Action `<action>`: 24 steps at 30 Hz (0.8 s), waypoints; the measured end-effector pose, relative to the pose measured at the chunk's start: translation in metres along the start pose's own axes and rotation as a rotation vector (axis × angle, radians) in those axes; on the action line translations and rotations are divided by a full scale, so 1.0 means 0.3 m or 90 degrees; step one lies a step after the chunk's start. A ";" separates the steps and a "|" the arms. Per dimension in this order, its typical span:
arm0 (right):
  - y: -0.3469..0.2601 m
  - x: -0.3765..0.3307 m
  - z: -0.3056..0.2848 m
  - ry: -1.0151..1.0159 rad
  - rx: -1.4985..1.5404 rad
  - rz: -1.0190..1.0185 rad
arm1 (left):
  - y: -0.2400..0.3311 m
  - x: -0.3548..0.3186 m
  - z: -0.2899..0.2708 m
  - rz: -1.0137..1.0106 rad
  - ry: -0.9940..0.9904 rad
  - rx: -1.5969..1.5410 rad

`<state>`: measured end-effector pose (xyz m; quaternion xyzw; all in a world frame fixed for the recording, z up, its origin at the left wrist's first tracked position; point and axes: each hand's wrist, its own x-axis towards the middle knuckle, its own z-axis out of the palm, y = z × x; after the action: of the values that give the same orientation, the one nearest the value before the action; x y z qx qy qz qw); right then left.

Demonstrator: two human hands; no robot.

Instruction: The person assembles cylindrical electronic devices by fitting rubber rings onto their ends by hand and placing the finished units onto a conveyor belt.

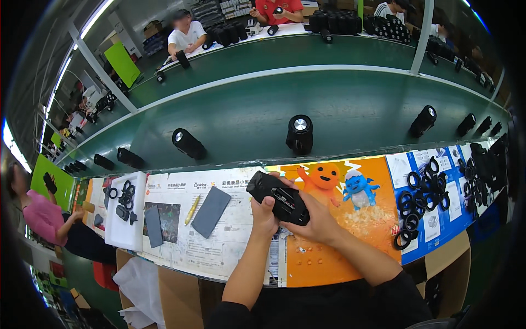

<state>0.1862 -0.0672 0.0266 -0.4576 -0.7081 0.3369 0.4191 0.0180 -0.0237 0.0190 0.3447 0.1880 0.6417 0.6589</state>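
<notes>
The black, roughly cylindrical device with a slotted side panel (284, 200) was held above the bench covered in printed sheets (181, 252), its long axis slanting from upper left to lower right, panel facing up. It sat between both hands, the left hand (264, 219) clasping its near side, the right hand (319, 215) its right end

The device (282, 204) is glossy and matte black, against black sleeves (402, 299). The belt (241, 115) is dark green, its cylinders (299, 141) black with silver discs (300, 124). Below: a white sheet (200, 252) with dark print, an orange sheet (350, 249) with orange and blue cartoons (360, 190), a blue sheet (466, 216) with white panels. Pads (211, 212) are grey, the pen (192, 209) yellow.
</notes>
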 end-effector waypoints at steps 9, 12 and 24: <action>0.033 -0.020 0.017 -0.003 0.029 -0.043 | -0.001 -0.007 0.011 -0.010 -0.038 0.041; 0.028 -0.025 0.022 0.020 0.033 -0.035 | -0.009 -0.010 0.003 -0.023 -0.039 0.026; 0.060 -0.003 0.031 -0.002 0.108 -0.024 | -0.078 0.003 -0.043 -0.041 0.005 0.020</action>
<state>0.1846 -0.0627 0.0068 -0.4061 -0.6864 0.3886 0.4615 0.0259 -0.0187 -0.0059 0.3465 0.2115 0.6182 0.6731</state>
